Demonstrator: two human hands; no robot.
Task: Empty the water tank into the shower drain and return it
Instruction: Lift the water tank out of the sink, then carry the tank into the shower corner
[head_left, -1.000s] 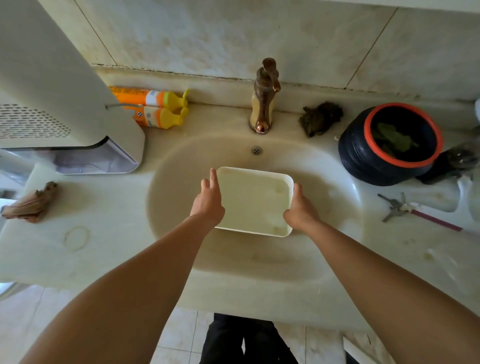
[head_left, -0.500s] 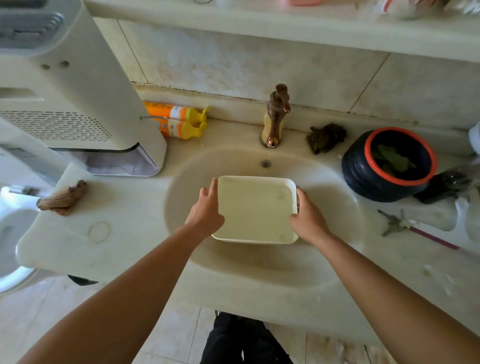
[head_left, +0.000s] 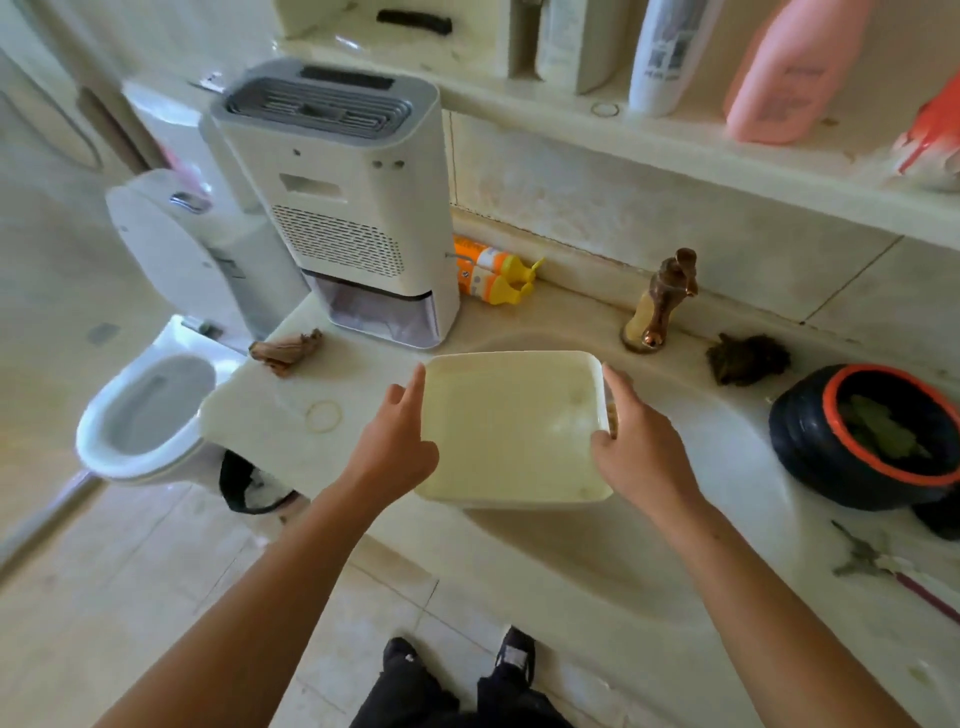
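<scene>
I hold a white square water tank (head_left: 511, 421) level above the left part of the sink basin (head_left: 691, 467), with a shallow layer of water inside it. My left hand (head_left: 395, 452) grips its left wall, index finger stretched along the rim. My right hand (head_left: 639, 452) grips its right wall. A white dehumidifier (head_left: 337, 197) stands on the counter behind and to the left, its clear lower compartment (head_left: 379, 312) facing me.
A bronze tap (head_left: 660, 301) rises behind the basin. Two orange bottles (head_left: 493, 270) lie by the wall. A black pot with an orange rim (head_left: 878, 431) and keys (head_left: 872, 561) sit right. A toilet (head_left: 145, 410) stands left. Bottles line the shelf (head_left: 675, 140) above.
The tank has been lifted up out of the basin and shifted left toward the dehumidifier. My view has pulled back and turned left, bringing the toilet and the shelf into sight.
</scene>
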